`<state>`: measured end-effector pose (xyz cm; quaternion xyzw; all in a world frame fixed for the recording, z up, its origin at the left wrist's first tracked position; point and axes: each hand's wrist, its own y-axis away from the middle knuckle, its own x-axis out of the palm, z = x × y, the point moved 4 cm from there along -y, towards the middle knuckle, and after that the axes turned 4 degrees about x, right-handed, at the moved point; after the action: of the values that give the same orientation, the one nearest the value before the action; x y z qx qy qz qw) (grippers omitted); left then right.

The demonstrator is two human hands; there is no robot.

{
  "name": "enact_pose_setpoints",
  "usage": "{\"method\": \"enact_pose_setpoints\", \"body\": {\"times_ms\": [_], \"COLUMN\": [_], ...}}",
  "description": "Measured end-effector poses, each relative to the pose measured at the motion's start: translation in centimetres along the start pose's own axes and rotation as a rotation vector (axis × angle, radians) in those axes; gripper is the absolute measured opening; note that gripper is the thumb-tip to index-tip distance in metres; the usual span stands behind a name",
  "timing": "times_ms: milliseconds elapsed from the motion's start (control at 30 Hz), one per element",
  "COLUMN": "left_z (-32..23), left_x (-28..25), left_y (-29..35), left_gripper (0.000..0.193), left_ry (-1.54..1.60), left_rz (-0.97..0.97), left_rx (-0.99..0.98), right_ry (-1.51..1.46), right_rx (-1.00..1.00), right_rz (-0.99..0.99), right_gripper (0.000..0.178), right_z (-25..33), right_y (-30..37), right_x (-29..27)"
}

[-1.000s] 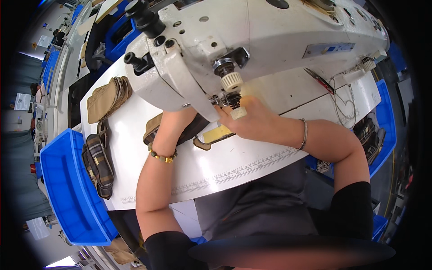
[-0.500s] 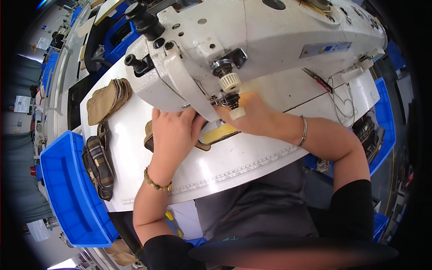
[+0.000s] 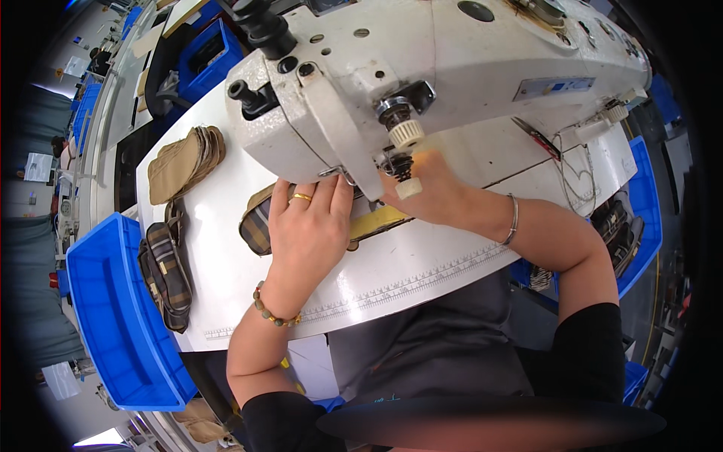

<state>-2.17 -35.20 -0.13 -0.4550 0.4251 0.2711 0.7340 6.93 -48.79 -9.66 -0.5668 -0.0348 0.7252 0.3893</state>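
Observation:
My left hand (image 3: 310,232) lies flat, fingers together, on a plaid fabric piece (image 3: 256,224) with a tan strip (image 3: 378,221) under the head of a white sewing machine (image 3: 422,68). A ring and a bead bracelet show on that hand. My right hand (image 3: 437,196) presses on the same work piece just right of the needle area, partly hidden by the machine head and its thread knob. The needle itself is hidden.
A stack of tan fabric pieces (image 3: 183,162) lies at the table's far left. Plaid pieces (image 3: 166,273) hang over the white table's left edge (image 3: 226,316). A blue bin (image 3: 113,316) stands to the left, another blue bin (image 3: 644,196) to the right.
My left hand has drawn back from under the machine head toward me and now rests flat on the plaid piece. My right hand has stayed by the needle.

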Motion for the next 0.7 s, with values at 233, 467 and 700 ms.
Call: {"method": "enact_pose_setpoints", "body": {"times_ms": [233, 467, 700], "left_z": [0.8, 1.4, 1.8], "left_x": [1.6, 2.9, 3.4], "left_y": [0.3, 1.1, 0.7], "left_gripper": [0.018, 0.011, 0.017], "left_ry": [-0.029, 0.031, 0.113], "left_rz": [-0.157, -0.131, -0.188], "left_rx": [0.092, 0.081, 0.030], "right_ry": [0.127, 0.394, 0.493], "right_rx": [-0.105, -0.220, -0.271], "right_rz": [-0.110, -0.058, -0.064], "right_gripper": [0.011, 0.013, 0.015], "right_z": [2.3, 4.4, 4.2], "right_y": [-0.6, -1.5, -1.6], "right_x": [-1.7, -3.4, -2.7]}}
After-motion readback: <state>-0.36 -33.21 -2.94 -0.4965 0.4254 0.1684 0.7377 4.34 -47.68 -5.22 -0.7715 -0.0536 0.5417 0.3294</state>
